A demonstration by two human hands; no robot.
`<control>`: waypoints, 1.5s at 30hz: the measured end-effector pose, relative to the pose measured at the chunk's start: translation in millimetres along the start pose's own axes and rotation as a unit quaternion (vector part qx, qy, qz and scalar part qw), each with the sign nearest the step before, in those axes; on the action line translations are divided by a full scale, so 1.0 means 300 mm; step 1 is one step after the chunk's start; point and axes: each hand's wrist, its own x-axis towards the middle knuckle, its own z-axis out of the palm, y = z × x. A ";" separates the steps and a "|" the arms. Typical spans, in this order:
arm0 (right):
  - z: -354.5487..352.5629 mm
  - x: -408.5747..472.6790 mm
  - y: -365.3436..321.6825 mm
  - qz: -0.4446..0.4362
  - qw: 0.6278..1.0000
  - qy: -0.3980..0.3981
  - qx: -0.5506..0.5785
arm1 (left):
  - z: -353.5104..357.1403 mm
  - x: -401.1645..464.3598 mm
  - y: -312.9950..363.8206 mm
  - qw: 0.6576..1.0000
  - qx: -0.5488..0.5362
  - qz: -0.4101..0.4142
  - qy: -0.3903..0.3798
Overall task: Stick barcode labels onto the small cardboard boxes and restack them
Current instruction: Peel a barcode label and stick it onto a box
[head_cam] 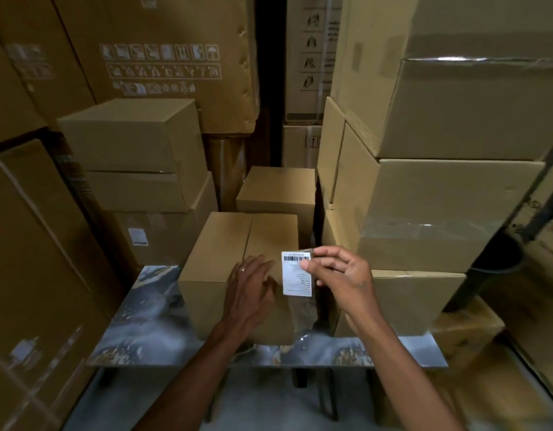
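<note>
A small cardboard box [225,259] stands on a marble-patterned table [144,321] in front of me. My left hand [248,286] lies flat on the box's near top edge, fingers spread, a ring on one finger. My right hand [337,276] pinches a white barcode label [295,275] by its right edge, holding it upright just above the box's right front corner. A strip of shiny backing film [301,318] hangs below the label. A second small box [276,189] sits behind the first one.
Stacks of cardboard boxes [424,197] rise on the right, touching the table, and another stack [138,169] stands at the left rear, one box there bearing a white label [137,237]. Tall cartons [35,244] wall the left. A dark bin [492,265] stands at far right.
</note>
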 end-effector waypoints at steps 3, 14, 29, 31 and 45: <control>-0.100 0.015 -0.012 -0.003 1.000 -0.019 0.007 | 0.051 0.023 0.075 1.000 -0.006 0.002 0.003; -0.660 0.028 -0.042 0.002 0.998 -0.059 -0.036 | 0.241 0.016 0.431 0.997 0.030 -0.070 0.004; -1.192 0.206 0.013 0.021 1.000 0.016 0.002 | 0.397 0.004 0.604 0.989 0.046 -0.139 0.003; -1.229 0.230 0.013 0.019 1.000 0.019 0.010 | 0.404 -0.002 0.602 0.989 0.045 -0.142 0.013; -1.401 0.522 0.019 -0.079 0.976 0.180 -0.095 | 0.393 -0.014 0.618 0.986 0.028 -0.161 0.044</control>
